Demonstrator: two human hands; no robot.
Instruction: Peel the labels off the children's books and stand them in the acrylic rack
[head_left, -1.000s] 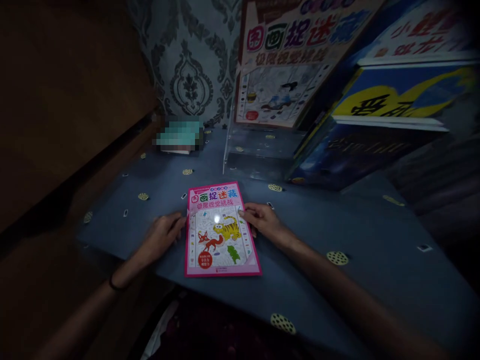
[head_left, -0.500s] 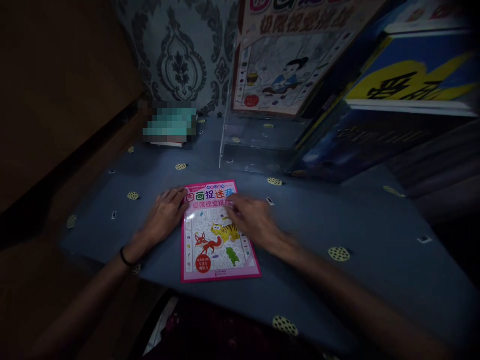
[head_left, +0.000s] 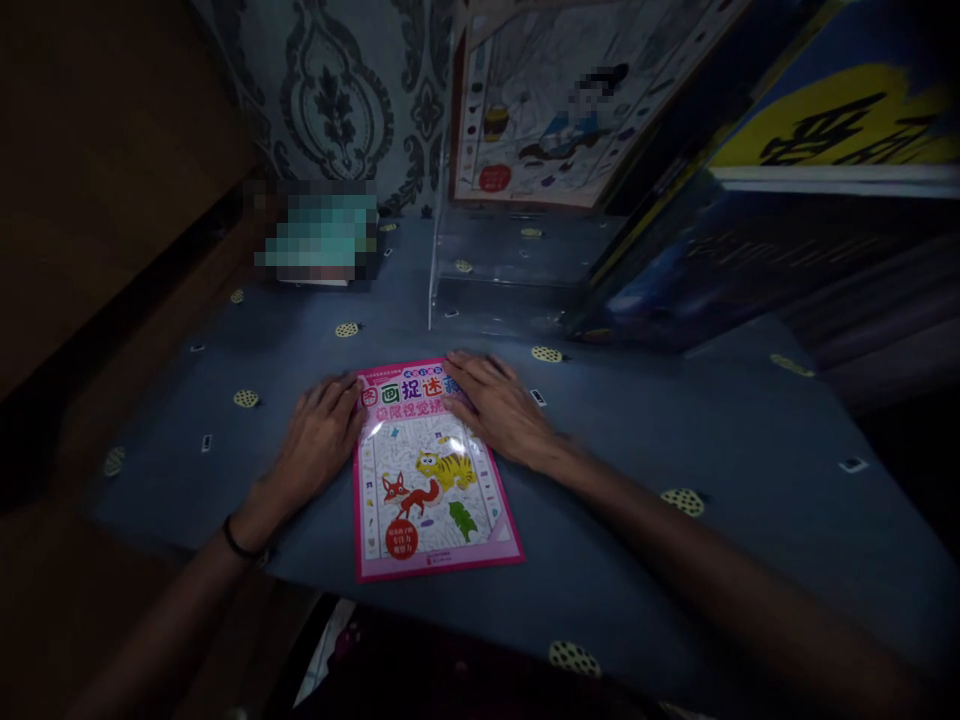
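Observation:
A pink-bordered picture book (head_left: pixel 420 490) lies closed and flat on the table, its cover showing a red fox, a yellow striped cat and a green leaf. My left hand (head_left: pixel 322 430) rests at its upper left edge, fingers stretched out and fingertips at the border. Across the upper right corner lies my right hand (head_left: pixel 499 405), palm down with its fingers extended over part of the title. Neither hand grips the book. A dark band (head_left: pixel 241 540) circles my left wrist.
A clear stand (head_left: pixel 495 305) at the back holds a similar picture book (head_left: pixel 555 130). Larger books (head_left: pixel 810 220) stand to its right. A teal-covered book (head_left: pixel 319 235), partly blurred, lies at the back left. Blue patterned cloth (head_left: pixel 637 420) covers the table.
My right hand has moved up and flattened, fingers now spread over the book's upper right corner. My left hand stays at the left edge. The view has tilted slightly downward.

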